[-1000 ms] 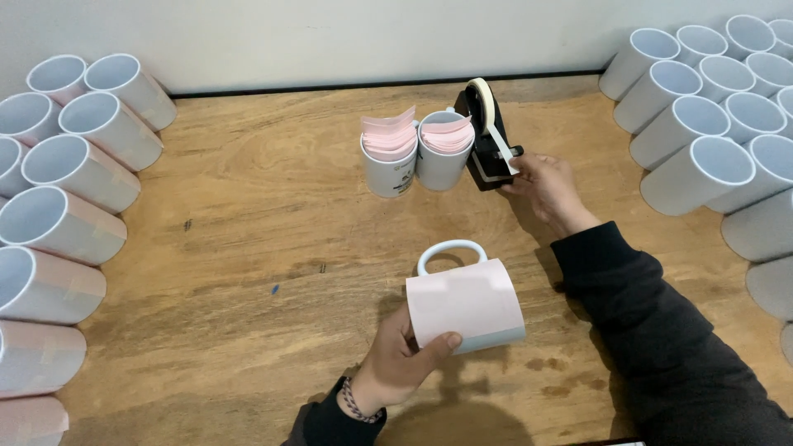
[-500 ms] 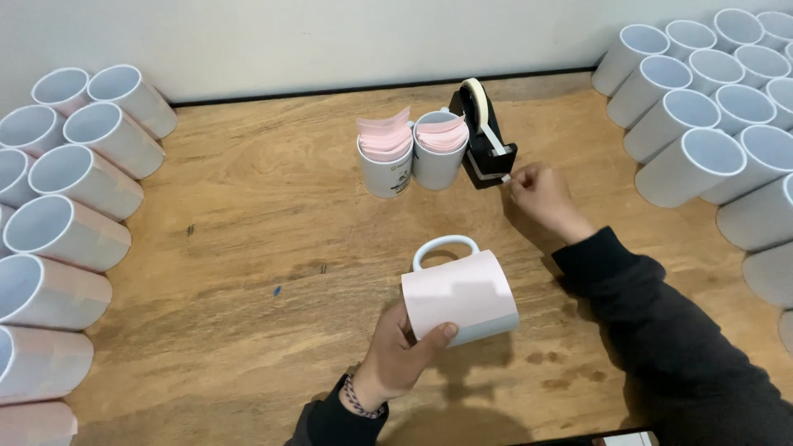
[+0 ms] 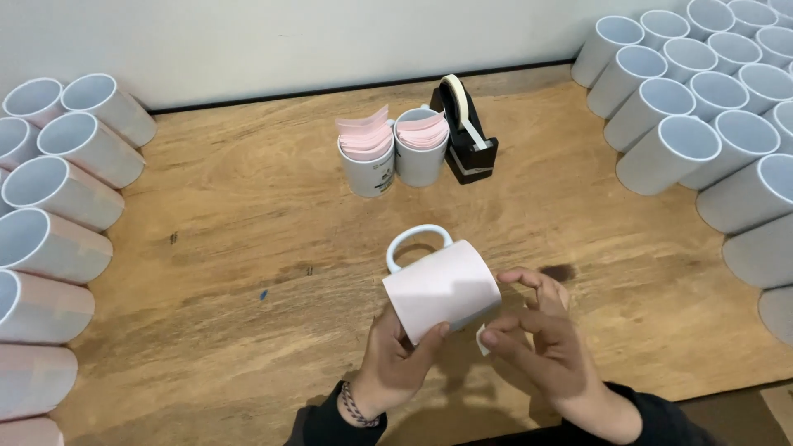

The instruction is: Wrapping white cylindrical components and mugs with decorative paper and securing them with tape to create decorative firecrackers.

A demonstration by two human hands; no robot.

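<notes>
- We see a worktop (image 3: 248,215) of bare, matt wood with visible grain.
- Our mug (image 3: 442,285) looks like smooth ceramic, wrapped in matt pink paper.
- The tape dispenser (image 3: 467,132) looks like black plastic.
- The stacked mugs (image 3: 686,140) have a smooth, slightly glossy glaze.
</notes>
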